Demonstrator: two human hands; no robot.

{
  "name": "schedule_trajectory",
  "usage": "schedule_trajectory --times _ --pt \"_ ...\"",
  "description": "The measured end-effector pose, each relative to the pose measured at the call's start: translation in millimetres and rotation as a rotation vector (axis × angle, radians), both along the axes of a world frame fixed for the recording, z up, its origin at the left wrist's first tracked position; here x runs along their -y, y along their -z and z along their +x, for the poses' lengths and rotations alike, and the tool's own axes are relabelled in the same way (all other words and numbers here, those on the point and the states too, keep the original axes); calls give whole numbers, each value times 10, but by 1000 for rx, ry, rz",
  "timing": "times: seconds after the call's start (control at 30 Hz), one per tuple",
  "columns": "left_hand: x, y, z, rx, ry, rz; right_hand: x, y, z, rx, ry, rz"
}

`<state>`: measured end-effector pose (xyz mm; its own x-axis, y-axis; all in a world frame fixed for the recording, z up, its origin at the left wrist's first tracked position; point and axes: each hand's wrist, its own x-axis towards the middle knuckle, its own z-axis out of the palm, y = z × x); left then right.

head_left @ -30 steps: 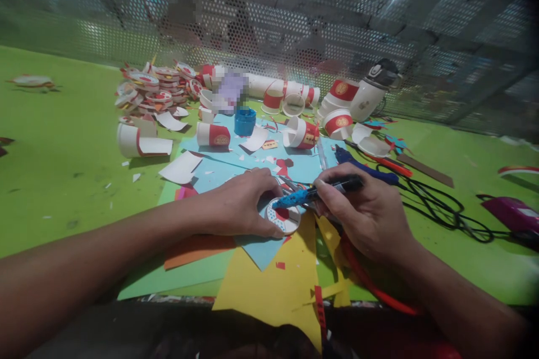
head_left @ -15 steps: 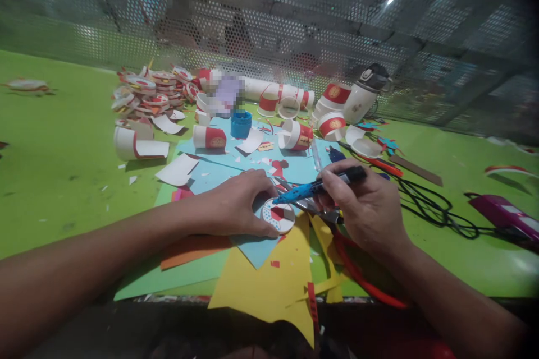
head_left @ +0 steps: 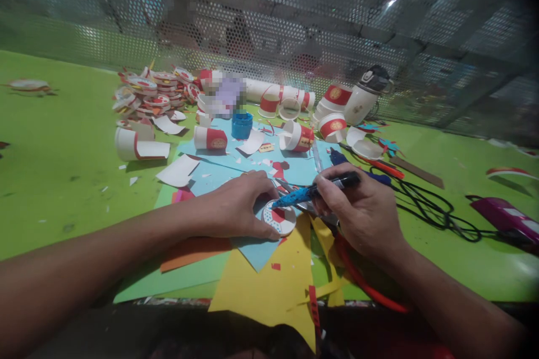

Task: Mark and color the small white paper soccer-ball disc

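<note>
My left hand (head_left: 246, 207) grips a small white disc (head_left: 286, 223) by its left side, thumb at the near edge and fingers at the far edge. Blue dots and a red patch mark the disc's top; it looks like a paper cup bottom. Held pen-like in my right hand (head_left: 357, 207) is a blue marker (head_left: 297, 196) with a black end, its tip at the disc's upper part. Beneath lie blue paper (head_left: 256, 252) and a ragged yellow sheet (head_left: 261, 286). Scissors blades (head_left: 330, 217) show partly under my right hand, near a red handle (head_left: 357, 277).
Cut paper cups (head_left: 210, 138) lie beyond my hands, around a blue jar (head_left: 242, 125). A pile of decorated discs (head_left: 147, 90) stands at the back left. To the right are a bottle (head_left: 364, 98), a black cable (head_left: 425, 207) and a purple glue gun-like device (head_left: 503, 216).
The marker and my right hand have shifted slightly left and down, its tip still at the disc. My left hand keeps its hold on the disc.
</note>
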<state>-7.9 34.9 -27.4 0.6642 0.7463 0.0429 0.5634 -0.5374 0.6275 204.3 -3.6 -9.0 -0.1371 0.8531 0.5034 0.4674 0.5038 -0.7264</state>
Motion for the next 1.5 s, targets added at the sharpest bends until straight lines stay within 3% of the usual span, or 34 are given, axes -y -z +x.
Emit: schedule_trajectory --times 0.53,0.83,1.03,1.5 --pt "8 17 2 -2 3 17 2 19 23 130 25 58" --pt "13 -12 24 20 0 -9 75 -7 -54 125 1 101" --pt "19 -22 24 21 -15 -7 77 4 -19 32 113 122" --pt "16 8 20 19 -12 13 44 27 -17 118 102 129"
